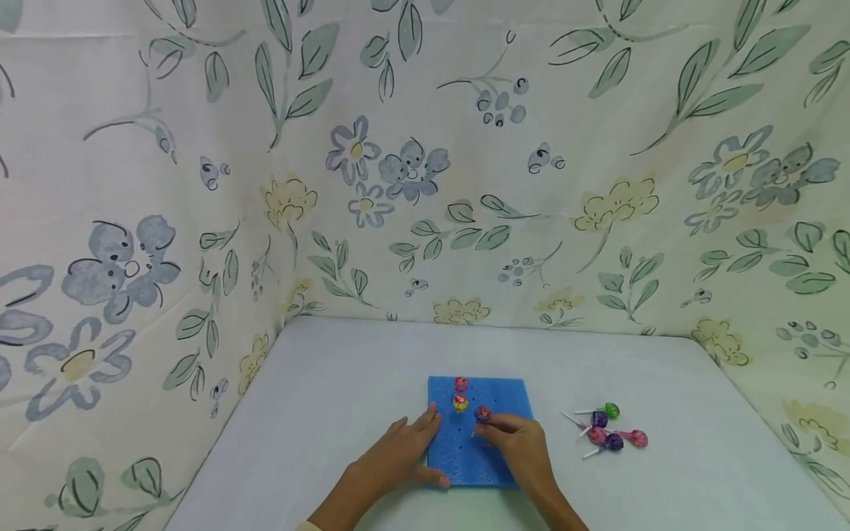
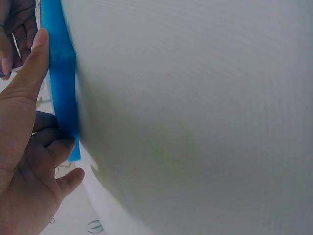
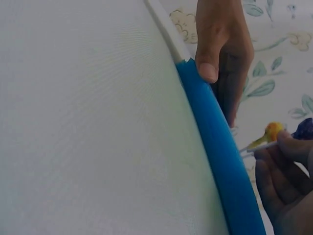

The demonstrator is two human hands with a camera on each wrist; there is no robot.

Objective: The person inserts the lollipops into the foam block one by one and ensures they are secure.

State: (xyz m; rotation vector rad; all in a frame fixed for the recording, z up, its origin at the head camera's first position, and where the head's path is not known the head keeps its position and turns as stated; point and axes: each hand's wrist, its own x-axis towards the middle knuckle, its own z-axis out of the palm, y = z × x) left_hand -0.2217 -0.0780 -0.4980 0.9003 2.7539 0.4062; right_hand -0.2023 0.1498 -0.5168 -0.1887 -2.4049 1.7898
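A blue foam board (image 1: 465,464) with small holes lies on the table. My left hand (image 1: 397,456) rests along its left edge, thumb at the near corner and fingers spread farther up the side. With thumb and fingertips, my right hand (image 1: 521,446) pinches a dark-wrapped lollipop (image 1: 482,414) by its white stick, head up, over the board's middle. Two lollipops stand in the board's left column: a pinkish-red lollipop (image 1: 461,383) at the back and a yellow-and-red lollipop (image 1: 460,403) in front of it. In the right wrist view, the held stick crosses close to the board's surface.
Right of the board, several loose lollipops (image 1: 598,435) with green, purple and pink wrappers lie in a pile on the white table (image 1: 345,383). Floral cloth (image 1: 425,251) hangs behind the table and along its sides.
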